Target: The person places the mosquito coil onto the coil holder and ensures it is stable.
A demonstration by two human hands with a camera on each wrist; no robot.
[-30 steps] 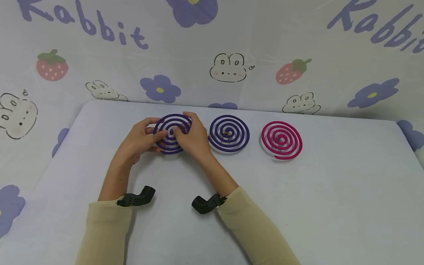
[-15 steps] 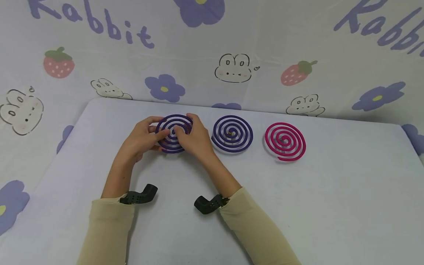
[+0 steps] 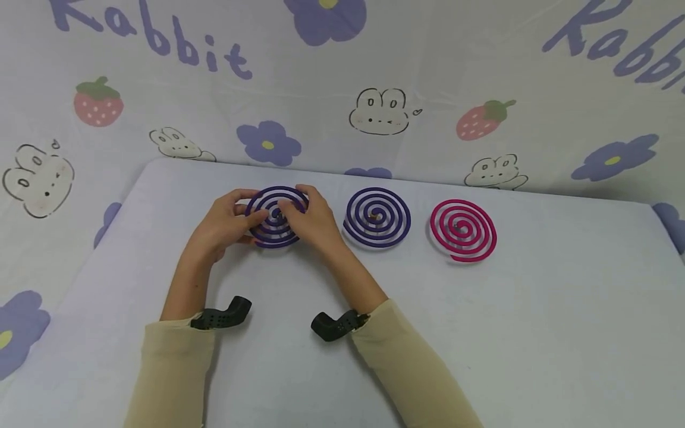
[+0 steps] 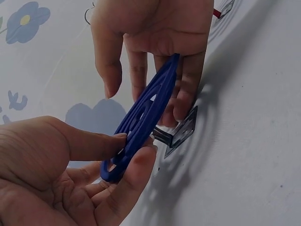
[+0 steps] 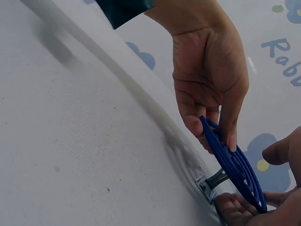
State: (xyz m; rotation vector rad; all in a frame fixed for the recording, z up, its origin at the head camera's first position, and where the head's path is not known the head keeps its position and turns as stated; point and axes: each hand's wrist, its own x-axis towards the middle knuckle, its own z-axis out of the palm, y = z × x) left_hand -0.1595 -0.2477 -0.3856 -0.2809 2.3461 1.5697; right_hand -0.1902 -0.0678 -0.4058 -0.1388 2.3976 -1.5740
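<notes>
A dark purple-blue mosquito coil (image 3: 276, 223) sits on a small metal stand (image 4: 181, 136) at the left of the row. My left hand (image 3: 222, 223) pinches the coil's near-left side between thumb and fingers, as the right wrist view also shows. Around the coil's right side reaches my right hand (image 3: 316, 223). Its thumb (image 4: 108, 77) is lifted off the coil in the left wrist view, and its fingers extend behind and under the rim. Whether those fingers touch the coil or stand is hard to tell.
To the right stand a second purple-blue coil (image 3: 378, 213) and a pink-red coil (image 3: 463, 228), each raised on a metal stand. The white table (image 3: 514, 333) ends at a patterned cloth backdrop (image 3: 417, 71) behind the row.
The held coil has shifted slightly left, away from the middle coil, with both hands following it. The head view has also drifted a little. The other two coils keep their places.
</notes>
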